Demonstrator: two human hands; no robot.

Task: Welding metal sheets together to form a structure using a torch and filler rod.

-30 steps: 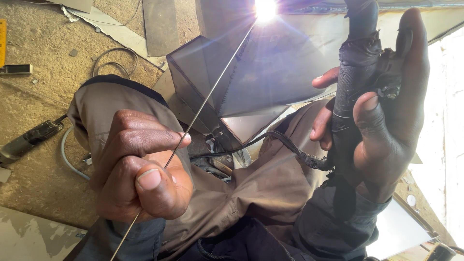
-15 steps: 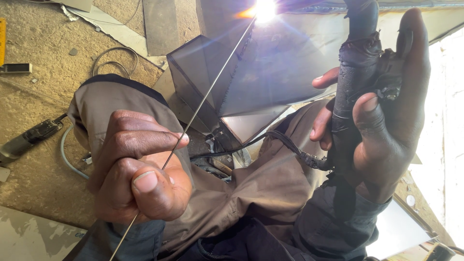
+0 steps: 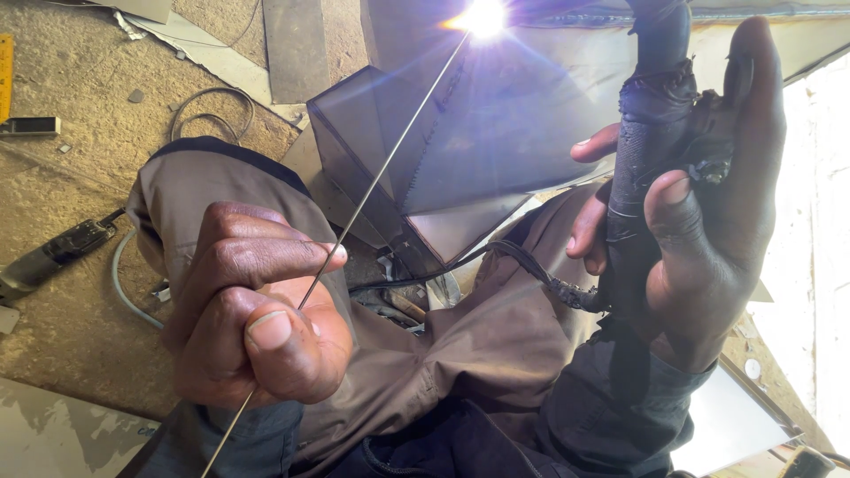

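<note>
Nearest, left hand [image 3: 257,310] curled tight, fingers [image 3: 266,257] and thumb pinching a thin metal filler rod [image 3: 381,173]. Runs from below the fist, bottom left, up and rightward to the bright arc glare [image 3: 482,18] at the top edge. Right hand [image 3: 708,221] closed round a black tape-wrapped torch handle [image 3: 651,142], thumb pressed on its side, fingertips curling in from behind, forefinger stretched upward beside it. Handle held upright, its upper end cut off by the top edge near the glare. Leads down from the handle into a black cable [image 3: 496,257], draped across the lap toward the left.

Beneath both hands, brown trouser legs [image 3: 478,354], knees bent, filling the middle and hiding the ground under them. Between the knees, small metal bits, too dark to make out.

Beyond the knees, a dark sheet-metal box [image 3: 460,150], tilted, its open face toward the camera, the rod crossing in front of it. Glare washing out the spot where rod tip and box meet: contact cannot be told.

Farther left, on the rough concrete floor [image 3: 71,204], a dark power tool [image 3: 53,257] with a pale cord [image 3: 124,292], a loop of wire [image 3: 208,111], well apart from the hands. At the far top left, flat metal strips [image 3: 292,44] and sheet offcuts.
</note>
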